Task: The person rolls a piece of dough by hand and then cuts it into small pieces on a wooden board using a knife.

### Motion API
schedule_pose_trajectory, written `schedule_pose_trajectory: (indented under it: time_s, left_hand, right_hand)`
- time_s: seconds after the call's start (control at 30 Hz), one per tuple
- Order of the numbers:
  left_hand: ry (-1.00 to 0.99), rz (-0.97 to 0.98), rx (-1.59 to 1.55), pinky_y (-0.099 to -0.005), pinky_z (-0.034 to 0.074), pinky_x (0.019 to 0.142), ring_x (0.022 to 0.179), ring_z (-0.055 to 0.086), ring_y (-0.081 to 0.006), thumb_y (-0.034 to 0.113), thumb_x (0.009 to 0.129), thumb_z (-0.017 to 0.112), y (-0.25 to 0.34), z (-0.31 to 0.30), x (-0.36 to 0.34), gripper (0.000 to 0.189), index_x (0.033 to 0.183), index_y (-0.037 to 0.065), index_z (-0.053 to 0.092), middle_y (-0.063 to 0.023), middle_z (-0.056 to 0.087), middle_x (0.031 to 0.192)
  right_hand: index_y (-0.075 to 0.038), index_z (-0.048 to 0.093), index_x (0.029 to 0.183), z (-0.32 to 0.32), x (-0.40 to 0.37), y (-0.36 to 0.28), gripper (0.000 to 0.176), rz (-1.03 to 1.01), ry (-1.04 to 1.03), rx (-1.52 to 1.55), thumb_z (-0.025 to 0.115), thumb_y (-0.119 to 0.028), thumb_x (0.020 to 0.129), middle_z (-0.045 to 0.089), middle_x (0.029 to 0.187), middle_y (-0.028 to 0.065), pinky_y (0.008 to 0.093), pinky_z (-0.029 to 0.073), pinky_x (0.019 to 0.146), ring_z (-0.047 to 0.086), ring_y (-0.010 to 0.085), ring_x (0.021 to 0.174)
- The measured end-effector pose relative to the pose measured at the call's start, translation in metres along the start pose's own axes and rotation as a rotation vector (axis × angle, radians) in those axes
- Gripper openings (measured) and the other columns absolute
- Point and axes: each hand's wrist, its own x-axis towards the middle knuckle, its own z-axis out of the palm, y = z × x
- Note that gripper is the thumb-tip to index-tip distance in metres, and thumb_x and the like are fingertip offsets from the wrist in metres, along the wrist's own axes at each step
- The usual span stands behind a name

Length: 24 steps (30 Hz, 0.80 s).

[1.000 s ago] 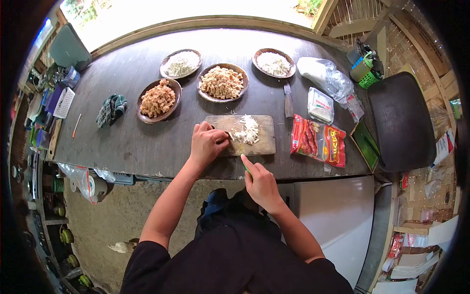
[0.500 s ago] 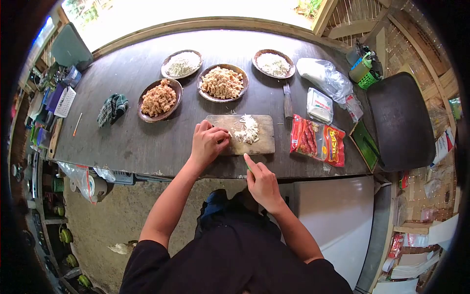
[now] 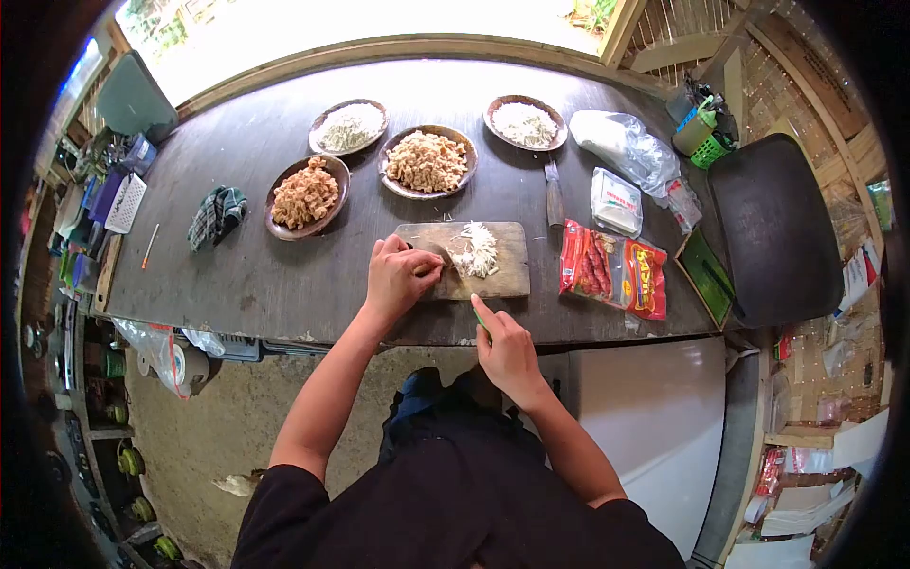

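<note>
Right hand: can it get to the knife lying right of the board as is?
Probably yes: the knife lies in the open beside the board, nothing over it. But the right hand is gripping a green tool.

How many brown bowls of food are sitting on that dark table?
4. The far-left bowl and the far-right bowl hold pale shreds; the middle bowl and the near-left bowl, by the checked cloth, hold brownish fried pieces. None seems hidden.

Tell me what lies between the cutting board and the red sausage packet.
Head view: only a narrow strip of bare tabletop separates the cutting board from the red sausage packet. A knife lies just above that gap.
</note>
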Motion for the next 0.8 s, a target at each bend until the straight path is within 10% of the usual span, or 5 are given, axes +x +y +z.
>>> schedule_pose_trajectory:
  time_s: [0.8]
  left_hand:
    - [0.007,0.053,-0.024,-0.0341,0.044,0.086,0.087,0.056,-0.0196,0.022,0.074,0.082,-0.003,0.004,-0.002,0.01,0.083,0.017,0.081,0.007,0.078,0.089]
  right_hand:
    - [-0.011,0.056,0.147,-0.004,-0.001,-0.01,0.053,-0.01,-0.023,-0.005,0.062,-0.008,0.095,0.06,0.084,0.0163,0.0508,0.055,0.066,0.066,0.0396,0.073]
